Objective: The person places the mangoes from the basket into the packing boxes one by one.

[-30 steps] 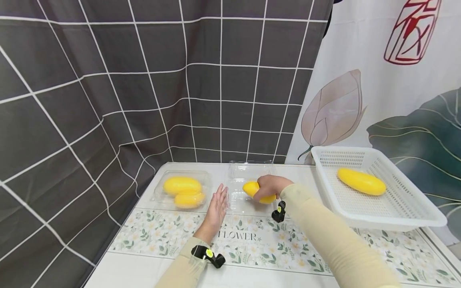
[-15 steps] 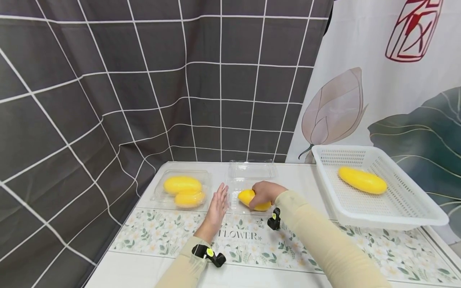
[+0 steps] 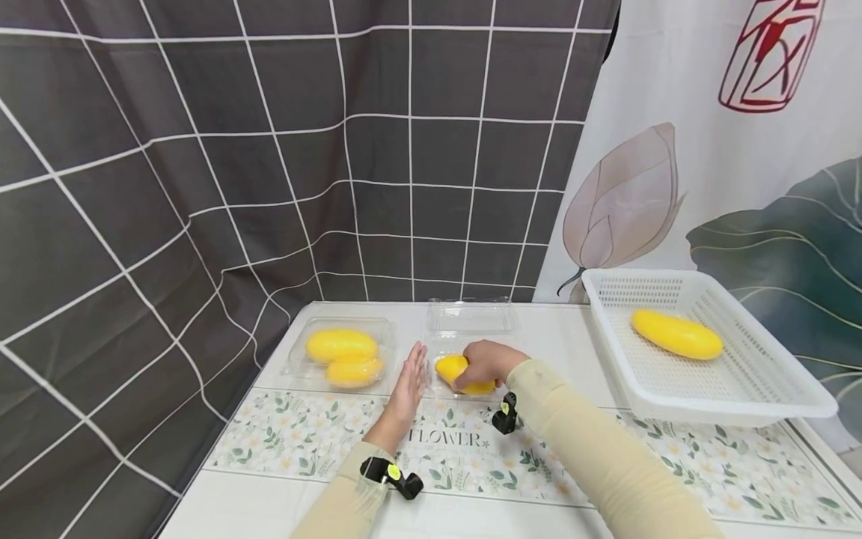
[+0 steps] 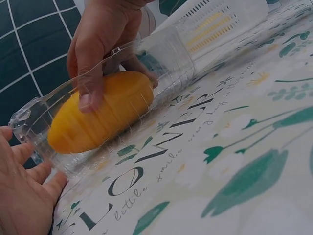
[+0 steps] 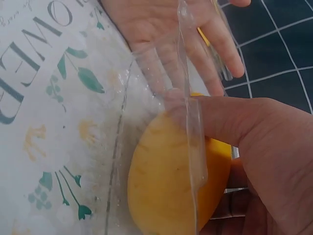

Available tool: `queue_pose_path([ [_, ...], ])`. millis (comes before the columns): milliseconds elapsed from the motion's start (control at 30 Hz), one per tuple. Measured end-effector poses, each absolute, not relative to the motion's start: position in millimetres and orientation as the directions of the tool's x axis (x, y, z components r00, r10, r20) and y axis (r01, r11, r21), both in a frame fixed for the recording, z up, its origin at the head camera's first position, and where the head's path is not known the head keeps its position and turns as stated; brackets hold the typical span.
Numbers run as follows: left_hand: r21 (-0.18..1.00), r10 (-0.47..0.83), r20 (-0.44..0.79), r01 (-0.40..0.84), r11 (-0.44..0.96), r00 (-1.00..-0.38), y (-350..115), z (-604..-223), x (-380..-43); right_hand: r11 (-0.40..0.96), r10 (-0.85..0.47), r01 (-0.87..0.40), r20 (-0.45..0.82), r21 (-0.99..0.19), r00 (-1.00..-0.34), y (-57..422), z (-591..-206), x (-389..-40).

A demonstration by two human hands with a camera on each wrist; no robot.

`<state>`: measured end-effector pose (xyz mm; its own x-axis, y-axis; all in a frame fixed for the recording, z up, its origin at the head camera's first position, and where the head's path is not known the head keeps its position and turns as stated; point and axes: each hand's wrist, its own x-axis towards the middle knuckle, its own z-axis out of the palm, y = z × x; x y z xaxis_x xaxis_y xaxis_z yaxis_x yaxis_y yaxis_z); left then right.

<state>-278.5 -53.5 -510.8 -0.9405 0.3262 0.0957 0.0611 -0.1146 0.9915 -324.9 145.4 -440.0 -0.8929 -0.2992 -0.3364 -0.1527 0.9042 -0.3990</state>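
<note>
My right hand grips a smooth yellow mango from above, thumb on its near side. The fruit lies low inside a clear plastic clamshell box, behind its transparent front wall in both wrist views. The box's lid is folded back toward the curtain. My left hand stands at the left side of the box with its fingers straight, fingertips right at the wall. Farther left, a second clear box holds a yellow mango and a smaller-looking yellow one.
A white perforated basket stands on the right with another yellow mango in it. The table cover has a floral band with lettering. A dark grid curtain hangs behind and to the left.
My right hand has moved left and slightly toward me with the mango, bringing it closer to the left wall of the box. My left hand has hardly moved.
</note>
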Motion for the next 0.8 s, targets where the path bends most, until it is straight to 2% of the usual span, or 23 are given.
queue_pose_path([
  [167,0.994,0.323,0.087,0.062,-0.086,-0.942,-52,-509,-278,0.903,-0.297,-0.149,-0.332,-0.404,-0.895,140,-436,-321],
  [433,0.996,0.33,0.041,0.066,0.065,-0.943,-50,-510,-278,0.896,-0.31,-0.161,-0.323,-0.415,-0.894,134,-433,-316],
  [800,0.994,0.339,0.071,0.095,0.055,-0.938,-49,-511,-278,0.893,-0.331,-0.175,-0.34,-0.416,-0.88,138,-430,-318],
])
